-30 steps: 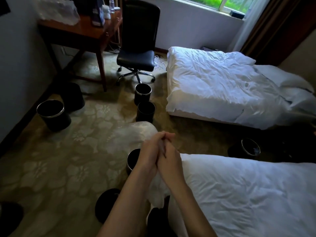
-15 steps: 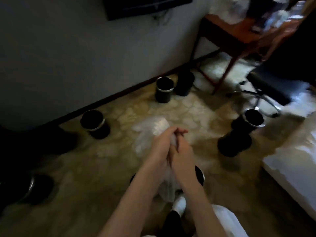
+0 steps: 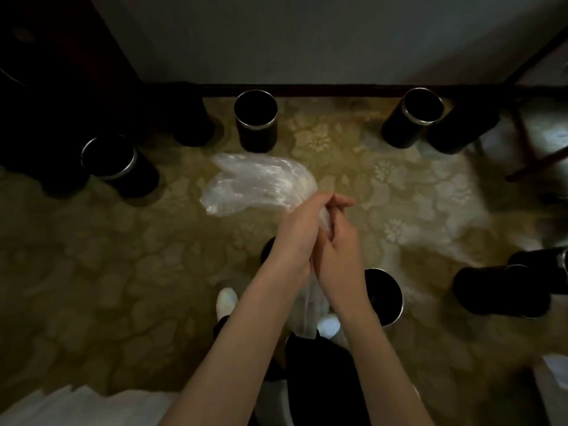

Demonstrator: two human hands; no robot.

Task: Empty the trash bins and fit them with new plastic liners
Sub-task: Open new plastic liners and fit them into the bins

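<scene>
Film this thin weighs next to nothing and has no stiffness. The clear plastic liner (image 3: 261, 186) balloons up and to the left of the hands, while its other end hangs limp below the wrists, toward the person's feet. Both hands meet above the carpet (image 3: 123, 272) with the liner bunched between them. The left hand (image 3: 296, 238) folds its fingers over the film, and the right hand (image 3: 339, 247) closes against it from the other side, round the same gather. Neither hand is free.

The step in hand is probably opening the bag's mouth. Such film clings to itself and slips, so the two layers want rubbing apart at the very edge. After that the hold belongs on the rim with the hands spread, not on the body, which could stretch or tear. Open black bins stand on the floor all around: the nearest bin (image 3: 399, 305) is just beside the right forearm, and the far bin (image 3: 256, 139) stands by the wall.
</scene>
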